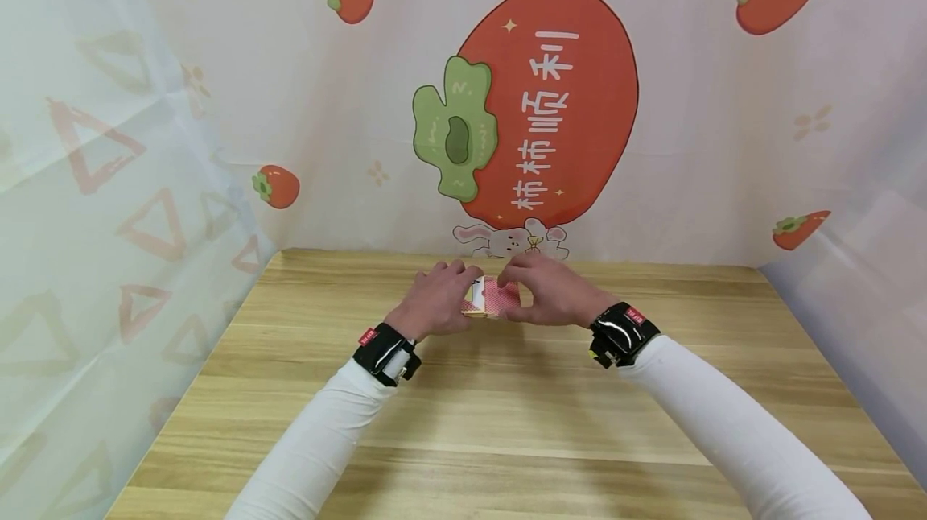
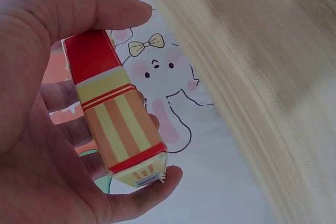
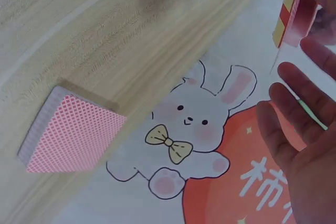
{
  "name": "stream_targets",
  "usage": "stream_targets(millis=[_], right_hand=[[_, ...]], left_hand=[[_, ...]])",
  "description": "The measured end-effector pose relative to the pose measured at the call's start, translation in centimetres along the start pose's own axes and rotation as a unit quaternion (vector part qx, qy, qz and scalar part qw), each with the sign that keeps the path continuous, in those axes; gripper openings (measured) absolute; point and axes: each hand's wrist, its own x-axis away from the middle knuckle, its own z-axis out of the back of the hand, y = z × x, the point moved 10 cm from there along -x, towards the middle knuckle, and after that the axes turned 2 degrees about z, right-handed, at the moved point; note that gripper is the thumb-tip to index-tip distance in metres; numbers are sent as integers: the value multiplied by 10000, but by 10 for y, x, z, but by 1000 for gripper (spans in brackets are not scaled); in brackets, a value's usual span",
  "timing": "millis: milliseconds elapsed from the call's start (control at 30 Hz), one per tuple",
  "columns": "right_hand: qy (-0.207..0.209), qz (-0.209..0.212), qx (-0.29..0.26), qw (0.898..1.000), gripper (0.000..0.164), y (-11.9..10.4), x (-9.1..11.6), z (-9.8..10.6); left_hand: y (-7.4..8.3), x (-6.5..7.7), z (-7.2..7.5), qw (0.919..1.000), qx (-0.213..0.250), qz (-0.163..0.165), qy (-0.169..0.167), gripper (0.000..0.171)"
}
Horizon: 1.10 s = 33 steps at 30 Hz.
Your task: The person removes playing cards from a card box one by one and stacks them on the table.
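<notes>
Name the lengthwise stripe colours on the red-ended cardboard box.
Orange and pale yellow; the cardboard box shows best in the left wrist view.

A white fabric backdrop (image 1: pixel 688 150) printed with orange-red cartoon persimmons (image 1: pixel 597 101) and a bow-wearing white cartoon rabbit (image 3: pixel 191 113) rises behind a light-brown wood-grain tabletop (image 1: pixel 463 472) crossed by soft shadows (image 1: pixel 517 367); faded triangles (image 1: pixel 162 222) pattern a pale side sheet (image 1: pixel 43 246) at left.

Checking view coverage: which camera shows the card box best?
Left wrist: the card box shows large, its striped side mostly uncovered. The head view shows it small, partly covered; the right wrist, only part.
</notes>
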Motion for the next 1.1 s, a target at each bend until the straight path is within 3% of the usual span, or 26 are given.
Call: stream_targets(millis=[133, 467, 1100], right_hand=[[16, 334, 139, 9993, 42, -9, -3, -3], [131, 502, 152, 9985, 38, -12, -8, -6], [-257, -123, -612, 9977, 40, 0, -6, -12]], left_hand=[[2, 0, 0, 10000, 19, -14, -31, 72], [3, 1, 0, 9999, -5, -33, -148, 71], [2, 1, -1, 9999, 18, -61, -112, 72]])
